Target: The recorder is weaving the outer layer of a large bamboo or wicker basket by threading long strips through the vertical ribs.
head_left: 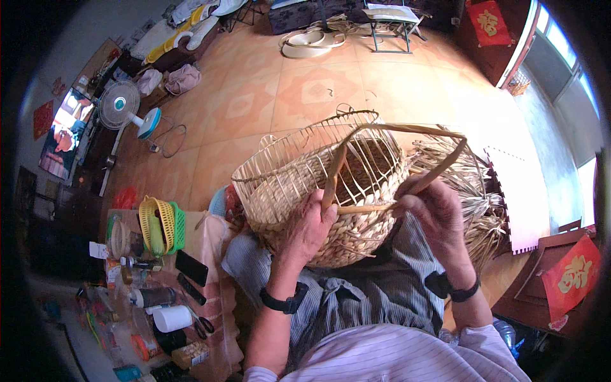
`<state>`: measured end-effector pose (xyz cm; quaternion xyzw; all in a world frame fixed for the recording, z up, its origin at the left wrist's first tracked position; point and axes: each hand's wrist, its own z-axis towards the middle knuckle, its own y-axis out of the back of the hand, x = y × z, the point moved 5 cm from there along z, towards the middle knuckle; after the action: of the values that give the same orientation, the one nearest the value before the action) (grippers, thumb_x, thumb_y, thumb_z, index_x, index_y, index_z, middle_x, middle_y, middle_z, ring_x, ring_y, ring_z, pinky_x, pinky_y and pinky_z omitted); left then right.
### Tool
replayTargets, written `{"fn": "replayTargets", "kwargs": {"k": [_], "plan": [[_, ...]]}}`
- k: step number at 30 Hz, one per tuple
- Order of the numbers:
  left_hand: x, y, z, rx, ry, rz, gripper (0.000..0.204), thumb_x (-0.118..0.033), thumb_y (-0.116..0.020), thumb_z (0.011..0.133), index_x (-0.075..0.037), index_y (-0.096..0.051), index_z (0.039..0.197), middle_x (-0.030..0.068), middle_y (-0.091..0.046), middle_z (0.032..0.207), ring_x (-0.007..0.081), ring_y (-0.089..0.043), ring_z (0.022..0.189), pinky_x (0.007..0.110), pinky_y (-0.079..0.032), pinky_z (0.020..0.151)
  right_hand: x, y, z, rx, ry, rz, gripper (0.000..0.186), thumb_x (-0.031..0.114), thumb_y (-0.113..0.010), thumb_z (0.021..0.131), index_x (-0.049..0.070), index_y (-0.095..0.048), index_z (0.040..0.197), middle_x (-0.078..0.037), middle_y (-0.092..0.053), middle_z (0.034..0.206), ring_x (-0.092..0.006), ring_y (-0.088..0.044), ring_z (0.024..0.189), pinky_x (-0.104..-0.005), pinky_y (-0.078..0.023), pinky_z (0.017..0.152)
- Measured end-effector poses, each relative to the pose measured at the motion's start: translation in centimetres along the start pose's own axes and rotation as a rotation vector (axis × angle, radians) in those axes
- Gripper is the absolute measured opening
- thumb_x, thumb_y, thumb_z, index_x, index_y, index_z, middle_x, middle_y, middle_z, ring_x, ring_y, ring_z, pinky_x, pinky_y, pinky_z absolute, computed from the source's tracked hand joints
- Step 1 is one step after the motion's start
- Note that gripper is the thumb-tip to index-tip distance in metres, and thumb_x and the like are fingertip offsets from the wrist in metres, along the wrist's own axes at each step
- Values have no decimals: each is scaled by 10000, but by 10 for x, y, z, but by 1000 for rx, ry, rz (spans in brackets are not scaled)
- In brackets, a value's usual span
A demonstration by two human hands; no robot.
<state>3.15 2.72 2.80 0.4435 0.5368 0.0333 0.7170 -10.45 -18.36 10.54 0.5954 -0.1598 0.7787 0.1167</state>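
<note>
A half-woven basket [344, 245] rests tilted on my lap, thick pale braid filling its lower wall. Thin bare ribs stand out around its open upper frame [280, 156]. One long, flat brown strand [407, 127] arches over the opening in a wide loop. My left hand [310, 223] pinches this strand at the near rim, thumb and fingers closed. Across from it, my right hand [436, 213] grips the strand's other side, its fingers slightly blurred. A straight length of strand [364, 209] runs between both hands along the rim.
Bundles of dried plant strands [480, 204] lie at the right, by a pale mat [519, 197]. On the left, a cluttered table [213, 299] bears scissors [203, 326], a phone [191, 267] and a yellow basket [156, 223]. A fan [119, 105] stands farther off, with a folding stool [391, 28] ahead.
</note>
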Motion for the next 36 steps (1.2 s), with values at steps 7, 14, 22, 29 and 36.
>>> {"fn": "replayTargets", "kwargs": {"k": [7, 14, 22, 29, 36], "plan": [[3, -6, 10, 77, 235, -45, 256, -178, -691, 997, -28, -640, 1199, 135, -734, 1005, 272, -731, 977, 406, -565, 888, 13, -27, 0, 34, 371, -643, 226, 1, -811, 867, 40, -694, 1057, -94, -739, 1009, -296, -710, 916, -394, -561, 786], [23, -12, 11, 120, 122, -231, 228, -54, -710, 952, -32, -638, 1167, 118, -713, 1041, 212, -709, 1008, 390, -560, 917, -12, -41, -4, 99, 352, -625, 251, 11, -815, 868, 50, -697, 1086, -119, -709, 979, -321, -711, 876, -404, -574, 733], [4, -3, 15, 137, 42, -42, 205, -93, -660, 969, -15, -571, 1137, 285, -671, 977, 503, -673, 1000, 549, -536, 824, -29, -49, -12, 135, 416, -595, 318, 26, -820, 867, 39, -651, 1135, -148, -692, 997, -356, -712, 867, -436, -590, 723], [-2, -4, 18, 168, 57, 56, 247, -52, -699, 918, 1, -571, 1123, 262, -683, 1014, 468, -680, 1030, 511, -534, 874, -25, -42, -21, 109, 417, -666, 317, 3, -813, 851, 42, -652, 1121, -145, -694, 1006, -355, -727, 869, -431, -601, 718], [-14, -1, 19, 180, 28, 72, 236, -21, -690, 919, 16, -560, 1113, 273, -691, 1063, 473, -667, 1086, 552, -527, 902, -39, -49, -27, 226, 431, -714, 275, 58, -753, 860, 56, -669, 1121, -135, -670, 960, -355, -703, 850, -444, -586, 726]]}}
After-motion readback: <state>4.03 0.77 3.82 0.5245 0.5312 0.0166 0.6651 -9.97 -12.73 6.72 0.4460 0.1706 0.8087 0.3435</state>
